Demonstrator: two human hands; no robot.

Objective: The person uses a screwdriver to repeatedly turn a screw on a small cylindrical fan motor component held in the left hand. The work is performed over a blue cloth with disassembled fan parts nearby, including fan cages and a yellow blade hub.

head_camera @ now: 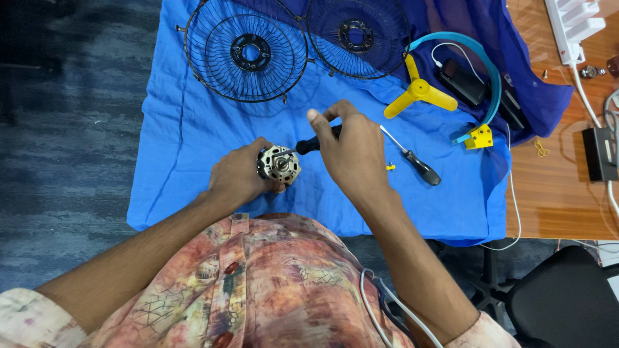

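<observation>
fan motor (278, 165) sits bare on the blue cloth (187, 142) over the desk (554, 193), gripped in the left hand (240, 177), while the right hand (351, 151) is closed on a black-handled screwdriver (316, 143) whose tip meets the motor's face. both wire guards (246, 50), the yellow blade (418, 90) and the teal ring (477, 58) already lie apart, so the fan looks well stripped down; a second screwdriver (416, 164) rests nearby.

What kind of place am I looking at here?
Likely a repair or hobby workbench: a fan motor and wire fan guards lie on a blue cloth over a wooden table, with a spare screwdriver and a power strip.
</observation>
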